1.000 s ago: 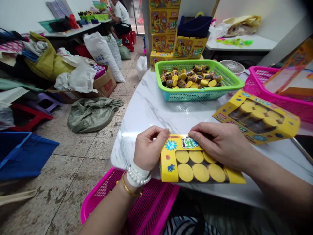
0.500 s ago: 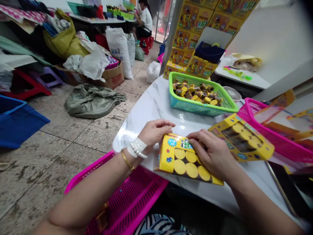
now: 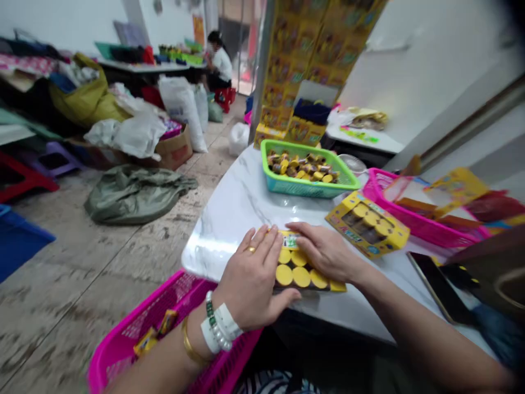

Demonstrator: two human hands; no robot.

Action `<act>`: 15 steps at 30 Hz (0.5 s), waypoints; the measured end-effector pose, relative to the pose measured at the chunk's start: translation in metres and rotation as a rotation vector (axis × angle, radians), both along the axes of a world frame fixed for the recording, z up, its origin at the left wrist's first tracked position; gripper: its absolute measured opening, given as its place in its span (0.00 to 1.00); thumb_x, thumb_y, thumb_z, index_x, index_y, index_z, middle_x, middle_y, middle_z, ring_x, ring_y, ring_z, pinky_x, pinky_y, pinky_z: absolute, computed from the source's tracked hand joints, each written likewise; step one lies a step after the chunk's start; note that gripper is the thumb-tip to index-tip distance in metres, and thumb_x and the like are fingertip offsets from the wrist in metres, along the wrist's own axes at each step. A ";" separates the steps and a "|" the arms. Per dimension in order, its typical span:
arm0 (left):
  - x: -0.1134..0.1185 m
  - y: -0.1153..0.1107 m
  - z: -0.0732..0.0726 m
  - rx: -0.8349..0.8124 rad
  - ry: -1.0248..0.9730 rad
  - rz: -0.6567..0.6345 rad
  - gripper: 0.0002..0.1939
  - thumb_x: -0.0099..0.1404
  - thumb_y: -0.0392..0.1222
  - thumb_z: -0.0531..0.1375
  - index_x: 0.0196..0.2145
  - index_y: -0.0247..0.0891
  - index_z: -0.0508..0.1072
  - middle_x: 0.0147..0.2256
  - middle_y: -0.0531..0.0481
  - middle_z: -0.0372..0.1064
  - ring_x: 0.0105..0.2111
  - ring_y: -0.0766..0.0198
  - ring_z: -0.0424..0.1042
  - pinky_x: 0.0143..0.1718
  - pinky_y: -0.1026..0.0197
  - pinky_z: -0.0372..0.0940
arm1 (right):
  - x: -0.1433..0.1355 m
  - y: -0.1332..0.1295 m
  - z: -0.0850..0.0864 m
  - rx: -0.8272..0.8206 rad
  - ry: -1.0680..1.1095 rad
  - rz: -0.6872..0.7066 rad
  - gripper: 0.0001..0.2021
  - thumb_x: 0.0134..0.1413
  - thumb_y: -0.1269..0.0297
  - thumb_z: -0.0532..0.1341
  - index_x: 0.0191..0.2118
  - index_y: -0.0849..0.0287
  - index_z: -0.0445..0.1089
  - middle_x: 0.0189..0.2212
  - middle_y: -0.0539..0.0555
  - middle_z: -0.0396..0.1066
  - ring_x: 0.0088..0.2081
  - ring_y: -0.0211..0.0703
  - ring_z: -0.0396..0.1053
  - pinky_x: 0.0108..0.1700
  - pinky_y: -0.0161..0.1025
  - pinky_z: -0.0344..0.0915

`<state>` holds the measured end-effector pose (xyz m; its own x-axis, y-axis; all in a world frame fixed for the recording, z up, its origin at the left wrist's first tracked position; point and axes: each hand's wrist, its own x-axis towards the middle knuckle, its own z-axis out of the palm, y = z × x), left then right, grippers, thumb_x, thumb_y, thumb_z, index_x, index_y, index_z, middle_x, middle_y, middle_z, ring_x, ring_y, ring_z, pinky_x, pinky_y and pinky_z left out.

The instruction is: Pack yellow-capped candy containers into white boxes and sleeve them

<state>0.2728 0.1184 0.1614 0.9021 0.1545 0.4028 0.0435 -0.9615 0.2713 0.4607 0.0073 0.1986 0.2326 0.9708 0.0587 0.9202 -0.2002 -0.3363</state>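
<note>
Yellow box [image 3: 305, 271]: lies flat at the near counter [image 3: 233, 213] edge, under both our hands.
Left hand [image 3: 252, 282]: spread flat on its left end, thumb under the near side.
Right hand [image 3: 326, 251]: fingers pressing its top, not clenched.
Risk: we judge an uneven push could tip it into the pink basket [image 3: 164, 328] below.

You are in a small packing workshop: stacked yellow product cartons [image 3: 303, 65] rise behind your marble-topped table [image 3: 238, 208], a green basket [image 3: 305, 186] holds loose little tubs, pink baskets [image 3: 414, 221] hold flat packaging, and filled sacks [image 3: 182, 109] crowd the tiled floor [image 3: 82, 273] near another seated worker [image 3: 219, 63].
</note>
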 end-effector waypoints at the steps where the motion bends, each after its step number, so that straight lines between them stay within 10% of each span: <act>1: -0.002 0.001 -0.002 0.045 -0.009 0.007 0.46 0.61 0.61 0.61 0.64 0.20 0.61 0.65 0.27 0.59 0.65 0.37 0.59 0.64 0.35 0.58 | -0.003 -0.002 0.006 -0.013 0.006 0.098 0.25 0.70 0.53 0.46 0.64 0.60 0.63 0.59 0.62 0.70 0.58 0.54 0.69 0.58 0.51 0.63; 4: -0.003 0.009 -0.009 0.203 -0.081 0.014 0.39 0.66 0.55 0.57 0.63 0.19 0.60 0.63 0.24 0.62 0.64 0.37 0.62 0.59 0.35 0.65 | -0.014 -0.006 0.017 -0.051 -0.057 0.324 0.36 0.66 0.45 0.52 0.72 0.59 0.49 0.69 0.65 0.55 0.63 0.60 0.61 0.63 0.56 0.56; 9: 0.001 0.031 -0.012 0.325 -0.141 -0.154 0.37 0.65 0.43 0.57 0.66 0.23 0.54 0.62 0.24 0.63 0.63 0.40 0.64 0.58 0.36 0.67 | -0.022 -0.006 0.006 0.039 -0.171 0.287 0.52 0.54 0.38 0.62 0.75 0.53 0.37 0.69 0.68 0.53 0.58 0.65 0.63 0.60 0.60 0.57; 15: -0.068 0.025 -0.024 0.112 -0.152 0.011 0.49 0.65 0.37 0.59 0.73 0.44 0.32 0.64 0.34 0.62 0.58 0.42 0.70 0.51 0.42 0.75 | 0.012 -0.020 0.012 0.084 0.002 0.195 0.46 0.44 0.39 0.69 0.68 0.44 0.59 0.64 0.61 0.61 0.57 0.59 0.66 0.59 0.52 0.62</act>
